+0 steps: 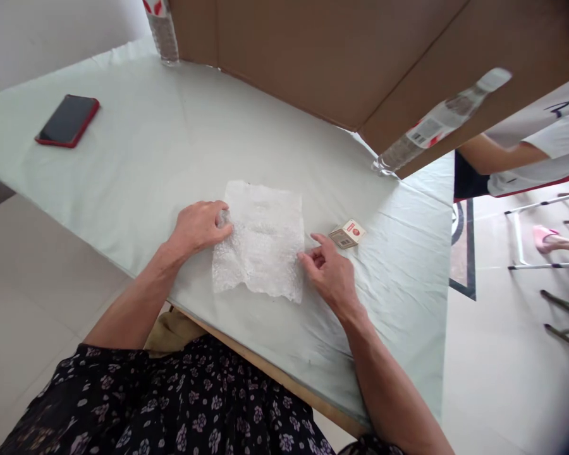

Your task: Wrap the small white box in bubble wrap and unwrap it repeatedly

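Observation:
A sheet of clear bubble wrap (260, 243) lies flat on the pale green tablecloth (171, 145). My left hand (200, 225) rests on the sheet's left edge, fingers curled and pinching it. My right hand (329, 270) touches the sheet's right edge with thumb and fingers pinched, the index finger stretched toward a small cardboard box (347, 234) with a red mark that lies just beyond it.
A red-cased phone (67, 120) lies at the far left. A big cardboard box (341, 57) stands at the back, with one plastic bottle (164, 31) to its left and another bottle (436, 120) to its right. Another person's arm (497, 155) shows at the right. The table edge runs near my lap.

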Motion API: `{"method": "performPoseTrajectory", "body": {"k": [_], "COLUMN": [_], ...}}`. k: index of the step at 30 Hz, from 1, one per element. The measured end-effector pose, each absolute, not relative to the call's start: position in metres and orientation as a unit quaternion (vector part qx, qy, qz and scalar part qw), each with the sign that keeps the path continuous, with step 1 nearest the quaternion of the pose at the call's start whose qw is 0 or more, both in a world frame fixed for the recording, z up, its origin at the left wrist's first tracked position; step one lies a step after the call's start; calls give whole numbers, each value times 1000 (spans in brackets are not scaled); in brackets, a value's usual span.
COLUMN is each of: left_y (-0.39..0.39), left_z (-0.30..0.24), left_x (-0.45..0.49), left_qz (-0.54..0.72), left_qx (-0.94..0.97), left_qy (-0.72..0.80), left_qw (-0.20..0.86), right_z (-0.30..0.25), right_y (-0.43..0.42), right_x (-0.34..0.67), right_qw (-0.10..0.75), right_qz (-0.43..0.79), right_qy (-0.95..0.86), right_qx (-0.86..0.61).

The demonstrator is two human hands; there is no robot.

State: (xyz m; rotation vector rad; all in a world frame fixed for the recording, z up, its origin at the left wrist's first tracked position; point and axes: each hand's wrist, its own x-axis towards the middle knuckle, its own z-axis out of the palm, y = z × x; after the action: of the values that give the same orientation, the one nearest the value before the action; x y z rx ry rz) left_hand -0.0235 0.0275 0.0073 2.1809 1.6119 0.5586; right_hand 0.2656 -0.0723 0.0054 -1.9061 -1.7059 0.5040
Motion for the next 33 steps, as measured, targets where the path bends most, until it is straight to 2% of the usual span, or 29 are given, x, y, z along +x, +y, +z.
{"method": "performPoseTrajectory", "body": {"k": [5, 13, 17, 20, 24, 26, 30, 33], "left_y": [27, 39, 29, 23, 25, 26, 26, 25], "left_z": [3, -8, -4, -2, -2, 0, 6, 8], "left_x": [-23, -19, -14, -11, -15, -17, -17, -16], "left_qz": [180, 298, 337, 272, 138, 104, 83, 83], "left_qx": [801, 761, 806, 860, 884, 881, 877, 875], "left_qy": [541, 571, 479, 406, 395, 400, 405, 406], "left_qw": [182, 74, 85, 145, 211, 228, 244, 250], "right_z": [-6, -8, -7, -1, 11, 12, 4, -2], "right_y": [-62, -33, -37, -42, -42, -41, -40, -39], "right_x": [251, 248, 252, 268, 310, 333, 362, 365], "right_qw": [236, 231, 248, 296, 337, 311, 236, 231], "right_qz": [170, 149, 147, 96, 2, -8, 61, 87], "right_qy": [-655, -651, -649, -648, -625, -620, -636, -632], "right_qx": [-697, -707, -704, -696, -704, -720, -732, -735]}}
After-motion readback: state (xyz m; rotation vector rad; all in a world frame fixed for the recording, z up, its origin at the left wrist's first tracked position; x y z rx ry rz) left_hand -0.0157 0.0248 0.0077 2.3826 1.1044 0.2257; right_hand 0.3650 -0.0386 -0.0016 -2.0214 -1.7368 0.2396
